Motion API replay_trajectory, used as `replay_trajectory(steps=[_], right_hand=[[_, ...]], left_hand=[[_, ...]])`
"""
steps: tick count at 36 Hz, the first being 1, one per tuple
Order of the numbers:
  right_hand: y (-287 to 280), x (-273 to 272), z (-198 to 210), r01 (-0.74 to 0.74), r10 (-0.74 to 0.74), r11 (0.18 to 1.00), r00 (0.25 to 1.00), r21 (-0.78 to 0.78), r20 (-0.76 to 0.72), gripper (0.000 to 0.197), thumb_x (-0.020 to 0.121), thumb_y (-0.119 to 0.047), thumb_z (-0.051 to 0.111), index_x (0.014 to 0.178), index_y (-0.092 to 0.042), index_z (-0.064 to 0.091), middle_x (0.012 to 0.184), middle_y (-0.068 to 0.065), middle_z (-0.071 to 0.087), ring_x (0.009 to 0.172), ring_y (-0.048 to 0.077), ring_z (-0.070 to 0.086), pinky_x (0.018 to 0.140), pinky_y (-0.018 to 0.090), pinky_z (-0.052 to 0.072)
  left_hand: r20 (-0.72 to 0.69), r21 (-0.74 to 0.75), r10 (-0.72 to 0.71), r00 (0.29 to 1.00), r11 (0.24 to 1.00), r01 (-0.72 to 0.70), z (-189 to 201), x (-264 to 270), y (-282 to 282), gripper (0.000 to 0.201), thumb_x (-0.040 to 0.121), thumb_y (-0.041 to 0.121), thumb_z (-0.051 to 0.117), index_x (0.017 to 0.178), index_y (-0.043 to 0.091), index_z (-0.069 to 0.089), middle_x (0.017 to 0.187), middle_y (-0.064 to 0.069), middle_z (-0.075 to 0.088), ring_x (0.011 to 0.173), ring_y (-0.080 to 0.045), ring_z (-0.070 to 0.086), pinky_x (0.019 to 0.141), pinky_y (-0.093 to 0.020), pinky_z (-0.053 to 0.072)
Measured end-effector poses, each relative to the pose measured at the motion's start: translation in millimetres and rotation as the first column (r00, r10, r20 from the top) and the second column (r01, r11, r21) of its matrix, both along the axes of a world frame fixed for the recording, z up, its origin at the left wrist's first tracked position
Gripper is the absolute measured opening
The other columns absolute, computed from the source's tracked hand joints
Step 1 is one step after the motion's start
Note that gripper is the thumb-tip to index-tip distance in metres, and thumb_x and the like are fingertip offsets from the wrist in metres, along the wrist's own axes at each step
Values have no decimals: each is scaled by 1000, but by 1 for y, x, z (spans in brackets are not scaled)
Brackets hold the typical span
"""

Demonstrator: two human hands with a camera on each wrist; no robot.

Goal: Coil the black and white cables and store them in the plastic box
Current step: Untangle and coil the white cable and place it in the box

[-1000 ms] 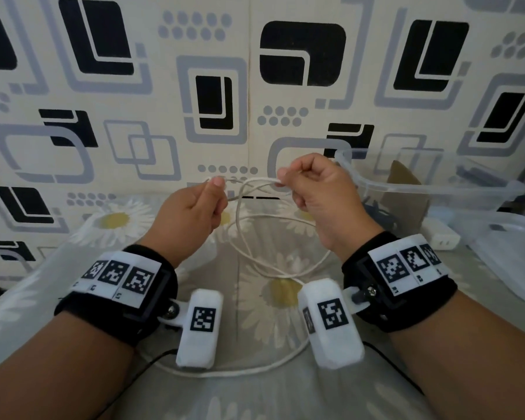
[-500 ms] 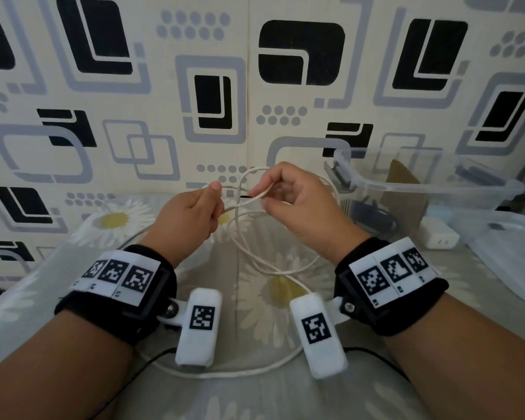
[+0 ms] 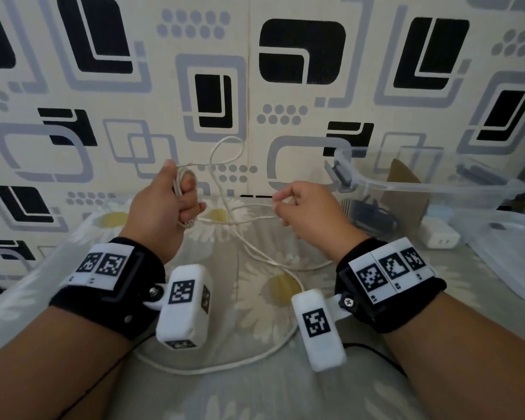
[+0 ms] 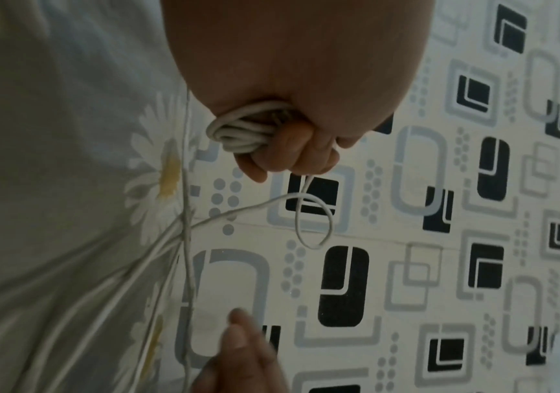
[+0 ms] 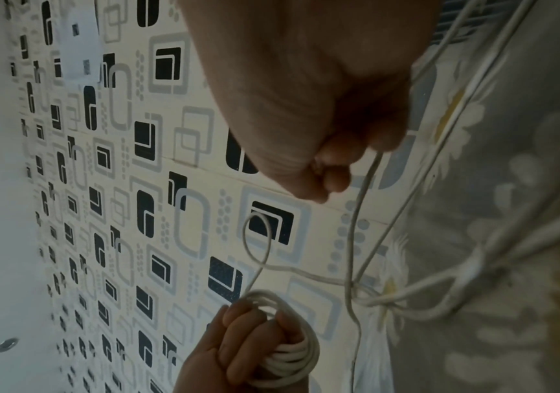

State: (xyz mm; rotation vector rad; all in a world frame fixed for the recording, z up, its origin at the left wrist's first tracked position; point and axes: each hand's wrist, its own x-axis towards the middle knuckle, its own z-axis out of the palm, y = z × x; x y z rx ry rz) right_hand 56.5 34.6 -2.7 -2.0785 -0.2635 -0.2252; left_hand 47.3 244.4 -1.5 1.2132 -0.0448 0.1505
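While left hand grips white cable, right hand pinches

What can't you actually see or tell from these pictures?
- Head view: the black cable shows only in short stretches; the forearms and the bottom edge hide the rest.
- Head view: what lies in the plastic box is blurred by its cloudy wall.
- Head view: the white cable has both ends out of sight; one runs into the coil in the left hand.
- Right wrist view: the right hand is in shadow, so its pinch is unclear.
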Motion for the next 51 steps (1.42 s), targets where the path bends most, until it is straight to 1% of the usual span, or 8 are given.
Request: replay_trajectory(steps=[8,17,21,26,29,33,39,51], right_hand=[[13,-14,0,-351,386,900,917,260,-99,61,88,-5,65,141,-11,36,140,2,49,128,11,48,104,24,40],[19,-15,-8,-471,552,794,823,386,-133,82,89,1,61,152,-21,14,158,7,21,145,15,22,113,30,31],[18,-12,-10,-472,548,790,829,392,-108,68,89,2,61,145,-14,28,143,10,45,134,16,42,106,29,42],[16,-7,-8,-332,374,826,928,455,-2,3,95,-12,57,97,-13,55,79,-7,63,83,16,66,88,32,52],[11,-3,-7,-236,278,822,961,519,-3,16,98,-18,52,83,-15,54,58,-9,50,55,10,55,76,41,57],[7,6,-13,-68,104,867,994,494,-45,20,100,-23,49,81,-17,53,59,-3,37,44,8,32,47,29,40],[3,14,-15,119,-78,933,988,340,-130,26,99,-33,48,81,-18,56,58,-5,37,46,9,29,43,21,29],[3,3,-11,-192,166,952,978,-237,-127,35,98,-34,50,70,-17,61,54,-6,37,49,12,32,52,26,31]], left_hand=[[38,99,-229,973,969,224,4,-12,-15,57,103,45,23,56,20,43,43,9,23,38,-9,18,80,-29,40],[0,16,-437,899,899,437,4,-12,-8,58,99,48,23,53,20,44,38,10,26,32,-7,23,71,-23,47],[-2,16,-515,857,857,515,4,-15,-11,60,100,47,19,53,19,44,37,10,27,31,-6,23,67,-21,49],[33,-69,-470,882,880,471,9,-17,-9,56,98,46,23,52,20,43,40,9,14,29,-6,25,67,-18,51],[85,-187,-417,905,885,426,11,-13,0,56,98,45,26,51,20,44,44,7,10,29,-7,20,66,-18,51],[153,-373,-342,927,849,375,11,-9,10,52,97,45,31,53,20,44,34,9,26,37,-10,12,65,-18,51],[198,-578,-212,957,763,289,11,-3,26,49,97,42,33,54,20,41,37,8,28,32,-7,23,65,-20,49],[225,-766,-164,960,579,279,6,3,40,48,98,47,29,60,19,37,40,7,30,34,-7,25,69,-22,44]])
